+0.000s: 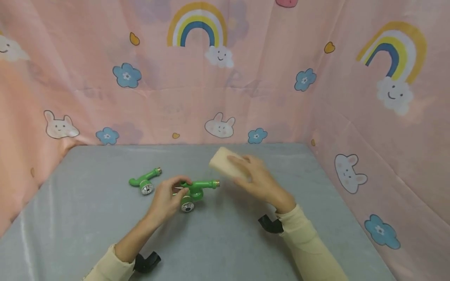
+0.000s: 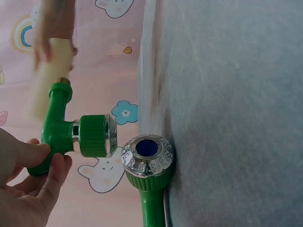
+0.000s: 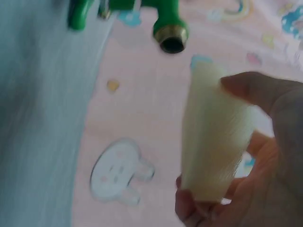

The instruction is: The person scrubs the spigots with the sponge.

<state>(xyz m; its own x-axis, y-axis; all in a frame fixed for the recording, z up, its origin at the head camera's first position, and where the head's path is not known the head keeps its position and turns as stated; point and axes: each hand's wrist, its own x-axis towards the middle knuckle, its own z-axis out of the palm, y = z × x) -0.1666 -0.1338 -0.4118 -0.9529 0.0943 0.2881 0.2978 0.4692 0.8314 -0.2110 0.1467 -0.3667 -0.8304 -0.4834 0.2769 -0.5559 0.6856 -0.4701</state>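
Note:
My left hand (image 1: 168,200) pinches a green tap (image 1: 204,185) by its body between thumb and fingers, raised off the table. Its brass threaded end points right, and its round knob has a silver face. My right hand (image 1: 261,180) grips a pale cream sponge-like block (image 1: 225,162), thumb on one side and fingers on the other, blurred in the left wrist view. Between block and tap is a small gap; the brass end (image 3: 171,39) appears near the block (image 3: 213,137) in the right wrist view. A second green tap (image 1: 145,181) lies left of my left hand, its silver-faced knob (image 2: 147,163) toward me.
The grey-covered table (image 1: 88,234) reaches back to a pink curtain (image 1: 158,97) printed with rainbows, rabbits and flowers, which also hangs along both sides. Black curved pieces (image 1: 270,224) stick out beside both wrists.

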